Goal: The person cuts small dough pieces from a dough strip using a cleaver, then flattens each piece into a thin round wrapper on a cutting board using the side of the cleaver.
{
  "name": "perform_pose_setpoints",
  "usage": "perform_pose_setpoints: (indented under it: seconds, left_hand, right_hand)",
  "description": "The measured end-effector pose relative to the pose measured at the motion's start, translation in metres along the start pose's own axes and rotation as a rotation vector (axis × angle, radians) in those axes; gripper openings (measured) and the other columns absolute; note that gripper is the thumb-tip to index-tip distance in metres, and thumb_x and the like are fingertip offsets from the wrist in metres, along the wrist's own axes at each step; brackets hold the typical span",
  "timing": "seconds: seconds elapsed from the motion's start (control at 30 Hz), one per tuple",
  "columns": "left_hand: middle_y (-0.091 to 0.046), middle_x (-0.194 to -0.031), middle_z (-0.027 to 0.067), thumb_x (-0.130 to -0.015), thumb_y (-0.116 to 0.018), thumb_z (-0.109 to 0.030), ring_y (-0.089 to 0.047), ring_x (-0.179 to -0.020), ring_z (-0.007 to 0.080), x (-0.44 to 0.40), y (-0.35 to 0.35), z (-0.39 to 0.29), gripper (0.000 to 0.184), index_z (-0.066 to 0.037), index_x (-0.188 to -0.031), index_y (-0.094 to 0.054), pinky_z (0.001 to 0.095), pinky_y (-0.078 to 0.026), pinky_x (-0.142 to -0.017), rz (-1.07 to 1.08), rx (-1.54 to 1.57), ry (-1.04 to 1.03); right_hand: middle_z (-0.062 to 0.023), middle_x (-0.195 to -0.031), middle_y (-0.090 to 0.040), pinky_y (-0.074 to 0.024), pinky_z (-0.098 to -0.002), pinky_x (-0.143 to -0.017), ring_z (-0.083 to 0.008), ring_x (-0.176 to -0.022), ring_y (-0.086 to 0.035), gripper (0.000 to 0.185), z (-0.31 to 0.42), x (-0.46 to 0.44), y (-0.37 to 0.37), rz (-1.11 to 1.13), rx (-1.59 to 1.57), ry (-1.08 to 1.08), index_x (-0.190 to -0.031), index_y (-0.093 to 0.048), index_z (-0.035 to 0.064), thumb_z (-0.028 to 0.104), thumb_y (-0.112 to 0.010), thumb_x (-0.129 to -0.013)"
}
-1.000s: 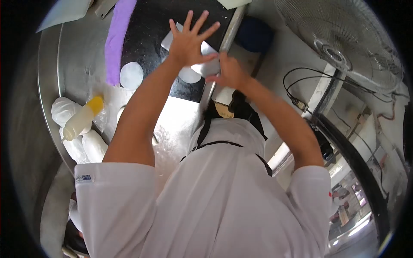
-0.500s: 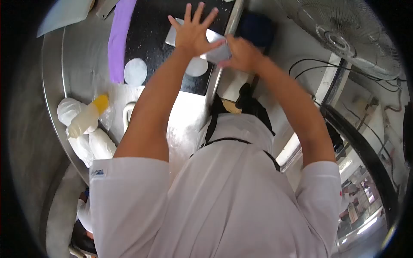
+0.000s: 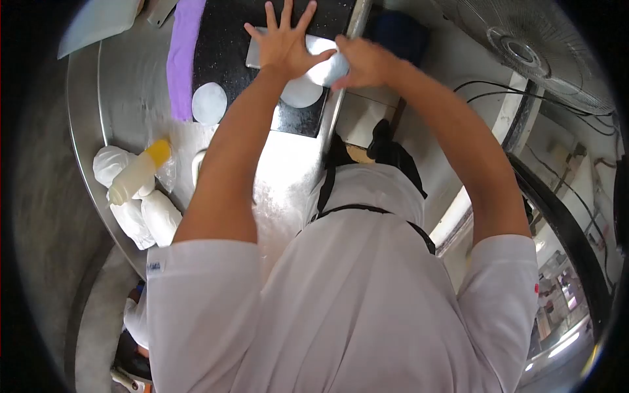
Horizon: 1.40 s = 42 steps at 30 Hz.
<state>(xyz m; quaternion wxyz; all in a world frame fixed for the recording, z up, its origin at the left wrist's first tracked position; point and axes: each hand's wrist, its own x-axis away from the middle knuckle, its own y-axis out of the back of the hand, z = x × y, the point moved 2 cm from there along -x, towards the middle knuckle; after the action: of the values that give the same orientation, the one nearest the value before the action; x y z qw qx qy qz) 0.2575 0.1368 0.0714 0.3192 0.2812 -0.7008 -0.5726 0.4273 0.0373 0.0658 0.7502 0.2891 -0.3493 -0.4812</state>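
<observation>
My left hand [image 3: 284, 54] lies flat with fingers spread across the broad, shiny blade of a cleaver [image 3: 335, 68]. At the blade's right end, my right hand [image 3: 370, 63] is closed around the handle, which is hidden in the fingers. The cleaver lies flat over a black board [image 3: 226, 39]. A thin white dough round [image 3: 302, 95] shows partly from under the blade's near edge. Another dough round [image 3: 209, 103] rests at the board's left edge, partly on the metal table.
Left of the board lies a purple cloth [image 3: 183, 62]. A yellow-capped squeeze bottle [image 3: 136, 173] leans on white wrapped bundles [image 3: 160, 217] on the metal table [image 3: 124, 78]. A fan [image 3: 524, 52] stands at upper right. Another person's sleeve [image 3: 136, 321] shows at lower left.
Both hands and the cleaver have shifted slightly up and left in view. More of the near dough round's surface shows below the blade. The whole view has turned slightly.
</observation>
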Motion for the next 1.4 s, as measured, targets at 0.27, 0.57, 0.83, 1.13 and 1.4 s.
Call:
perform_pose_setpoints:
  seconds: [0.27,0.57,0.83,1.13,1.4]
  left_hand:
    - [-0.043,-0.161,0.014,-0.069,-0.077,-0.069,-0.035,-0.147,0.0517,0.0,-0.012,-0.007,0.089,-0.031,-0.147,-0.057,0.0835,-0.022,-0.106,-0.355,0.032,-0.175]
    - [-0.012,-0.173,0.019,-0.066,-0.066,-0.084,-0.005,-0.155,0.0545,0.009,-0.002,-0.014,0.123,-0.025,-0.166,-0.026,0.0875,-0.004,-0.108,0.113,-0.01,-0.188]
    - [-0.017,-0.172,0.02,-0.068,-0.067,-0.086,-0.011,-0.156,0.0498,-0.027,0.017,-0.014,0.124,-0.023,-0.166,-0.025,0.0808,-0.01,-0.114,0.008,0.004,0.038]
    - [-0.018,-0.171,0.0216,-0.069,-0.071,-0.08,-0.011,-0.156,0.0511,-0.025,0.002,-0.024,0.124,-0.018,-0.165,-0.024,0.0836,-0.009,-0.112,-0.139,-0.107,-0.026]
    - [-0.015,-0.171,0.0226,-0.063,-0.072,-0.083,-0.011,-0.156,0.0522,-0.018,0.007,-0.03,0.129,-0.017,-0.165,-0.026,0.0839,-0.013,-0.111,0.096,-0.13,-0.169]
  right_hand:
    - [-0.0307,-0.096,-0.069,-0.055,-0.0531,-0.081,-0.0485,-0.093,-0.07,0.079,-0.004,0.017,-0.021,-0.079,-0.088,-0.01,-0.115,-0.05,-0.0031,0.053,-0.088,-0.074]
    - [-0.0298,-0.101,-0.068,-0.0556,-0.0498,-0.08,-0.0477,-0.096,-0.069,0.085,-0.013,0.02,-0.026,0.107,-0.178,-0.121,-0.118,-0.047,-0.0032,0.05,-0.091,-0.069]
    - [-0.0299,-0.102,-0.068,-0.0528,-0.0548,-0.085,-0.0486,-0.104,-0.066,0.082,-0.017,-0.011,0.025,0.064,0.013,0.055,-0.12,-0.048,0.0001,0.052,-0.089,-0.072]
    - [-0.0277,-0.096,-0.068,-0.0554,-0.0507,-0.081,-0.0443,-0.097,-0.07,0.087,-0.045,-0.011,0.004,-0.189,0.011,0.253,-0.126,-0.051,-0.004,0.052,-0.09,-0.072]
    - [-0.029,-0.09,-0.069,-0.0578,-0.0483,-0.077,-0.0453,-0.086,-0.072,0.083,-0.02,0.013,0.009,0.029,-0.104,0.032,-0.121,-0.054,-0.0043,0.054,-0.089,-0.074]
